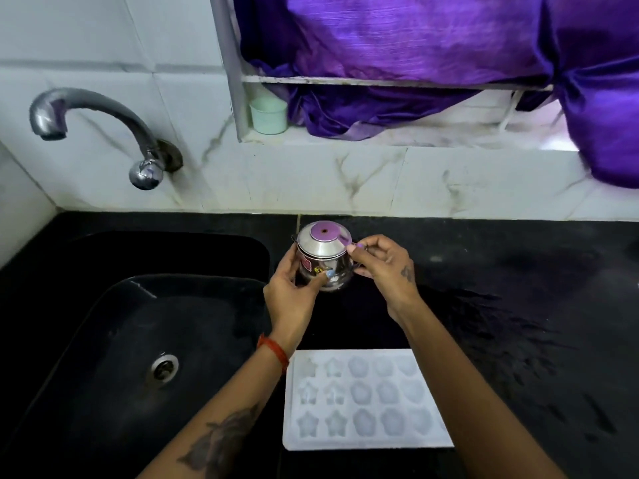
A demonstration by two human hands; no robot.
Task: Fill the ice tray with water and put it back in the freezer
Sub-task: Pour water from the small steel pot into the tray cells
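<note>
One white ice tray [363, 399] lies flat on the black counter [501, 305], fifteen moulds visible. Beyond it, one steel pot [323, 261]: left hand [294, 292] clasps its body, right hand [383, 267] pinches its lid rim. One sink [103, 340], one tap [100, 133].

Dim, purple-tinted light, seemingly through the curtain [432, 39]; soft focus, edges bowed by the lens.

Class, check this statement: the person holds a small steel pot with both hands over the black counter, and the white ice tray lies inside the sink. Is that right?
One detail is wrong. In the head view the ice tray lies on the black counter, to the right of the sink, not inside it. The rest stands: the left hand and right hand both hold the small steel pot over the counter.
</note>
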